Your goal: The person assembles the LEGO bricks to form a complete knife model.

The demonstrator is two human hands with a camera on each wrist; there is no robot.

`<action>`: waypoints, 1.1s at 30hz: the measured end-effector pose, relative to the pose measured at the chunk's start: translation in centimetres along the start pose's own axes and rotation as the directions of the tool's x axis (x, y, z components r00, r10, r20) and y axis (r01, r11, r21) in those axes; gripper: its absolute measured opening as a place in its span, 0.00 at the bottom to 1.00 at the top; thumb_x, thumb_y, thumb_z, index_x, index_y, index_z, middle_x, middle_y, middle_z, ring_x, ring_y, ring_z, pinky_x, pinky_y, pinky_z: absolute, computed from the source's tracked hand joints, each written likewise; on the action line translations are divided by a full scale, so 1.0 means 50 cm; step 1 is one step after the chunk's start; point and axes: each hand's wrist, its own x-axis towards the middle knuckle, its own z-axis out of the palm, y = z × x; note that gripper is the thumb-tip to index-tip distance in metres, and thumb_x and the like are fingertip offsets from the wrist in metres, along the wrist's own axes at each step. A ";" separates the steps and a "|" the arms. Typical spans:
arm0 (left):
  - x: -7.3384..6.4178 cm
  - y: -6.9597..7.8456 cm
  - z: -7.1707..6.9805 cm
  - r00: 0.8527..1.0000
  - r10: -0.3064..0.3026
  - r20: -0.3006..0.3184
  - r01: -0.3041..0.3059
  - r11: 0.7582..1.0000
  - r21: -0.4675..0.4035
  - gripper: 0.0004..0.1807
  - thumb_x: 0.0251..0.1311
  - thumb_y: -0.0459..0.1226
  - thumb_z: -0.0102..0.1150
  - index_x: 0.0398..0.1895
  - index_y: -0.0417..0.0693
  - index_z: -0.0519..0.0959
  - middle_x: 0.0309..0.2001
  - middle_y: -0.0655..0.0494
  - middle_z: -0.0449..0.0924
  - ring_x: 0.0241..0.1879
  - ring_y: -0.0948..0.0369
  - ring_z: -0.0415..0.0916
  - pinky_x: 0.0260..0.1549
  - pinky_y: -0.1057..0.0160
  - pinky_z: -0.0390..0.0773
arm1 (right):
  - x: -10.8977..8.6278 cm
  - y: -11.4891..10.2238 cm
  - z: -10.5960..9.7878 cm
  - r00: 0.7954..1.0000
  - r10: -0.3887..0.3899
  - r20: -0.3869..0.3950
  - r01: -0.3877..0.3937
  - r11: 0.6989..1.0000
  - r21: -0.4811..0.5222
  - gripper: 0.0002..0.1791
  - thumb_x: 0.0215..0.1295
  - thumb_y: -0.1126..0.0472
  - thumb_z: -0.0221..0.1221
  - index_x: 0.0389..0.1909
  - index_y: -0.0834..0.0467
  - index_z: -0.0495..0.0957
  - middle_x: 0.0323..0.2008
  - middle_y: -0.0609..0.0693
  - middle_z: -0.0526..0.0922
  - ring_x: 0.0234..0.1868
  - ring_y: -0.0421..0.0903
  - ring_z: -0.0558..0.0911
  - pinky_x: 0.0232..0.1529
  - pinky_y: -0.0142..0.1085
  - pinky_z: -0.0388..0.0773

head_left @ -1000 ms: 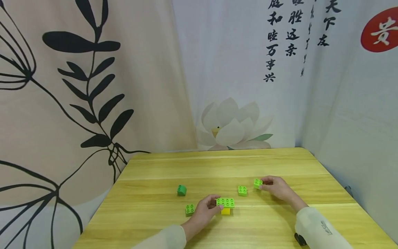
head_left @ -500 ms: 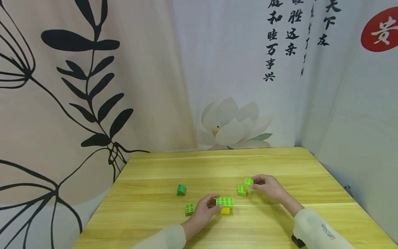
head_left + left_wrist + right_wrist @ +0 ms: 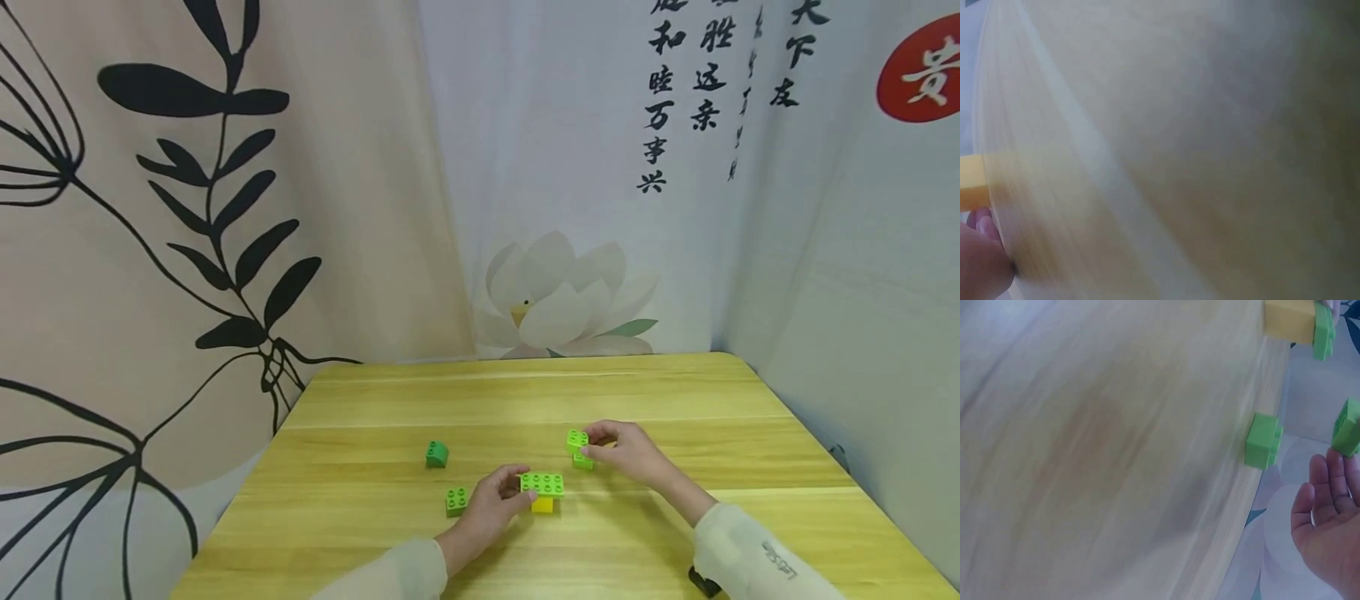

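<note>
My left hand pinches a light green eight-stud toy brick that sits on a yellow brick at the table's middle. In the left wrist view only the yellow brick's end and part of the hand show, at the left edge. Between thumb and fingertips, my right hand holds a small light green four-stud brick. It overlaps a similar green brick on the table in the head view. From the right wrist, the held brick is raised, apart from that lower brick.
A green four-stud brick lies just left of my left hand. Farther back stands a darker green brick with a curved side. The wooden table ends at a printed curtain behind.
My right hand has moved left with the small green brick, from the right of the lower green brick to above it. The left hand keeps its hold in place.
</note>
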 end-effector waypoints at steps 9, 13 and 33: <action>0.003 -0.001 -0.004 1.000 0.009 0.008 -0.009 1.000 -0.004 0.26 0.65 0.39 0.64 0.64 0.43 0.72 0.46 0.54 0.76 0.44 0.57 0.72 0.42 0.59 0.77 | 0.001 -0.019 0.014 0.999 -0.033 0.030 0.032 0.999 0.022 0.20 0.65 0.54 0.66 0.52 0.63 0.80 0.41 0.50 0.82 0.43 0.48 0.79 0.37 0.35 0.80; 0.001 -0.006 -0.005 1.000 0.007 0.007 -0.007 1.000 -0.004 0.26 0.65 0.39 0.64 0.65 0.42 0.72 0.47 0.53 0.77 0.45 0.57 0.72 0.43 0.58 0.77 | 0.001 -0.027 0.021 0.998 -0.050 0.048 0.049 0.998 0.028 0.20 0.65 0.53 0.66 0.51 0.62 0.80 0.41 0.49 0.83 0.44 0.48 0.79 0.38 0.35 0.79; -0.001 -0.003 -0.003 1.000 0.030 -0.004 -0.030 1.000 -0.004 0.23 0.65 0.37 0.64 0.62 0.41 0.74 0.44 0.53 0.79 0.43 0.59 0.74 0.39 0.63 0.77 | -0.013 -0.040 0.065 0.982 -0.128 0.138 0.126 0.992 0.023 0.17 0.64 0.54 0.67 0.49 0.59 0.81 0.39 0.45 0.83 0.42 0.46 0.79 0.38 0.33 0.78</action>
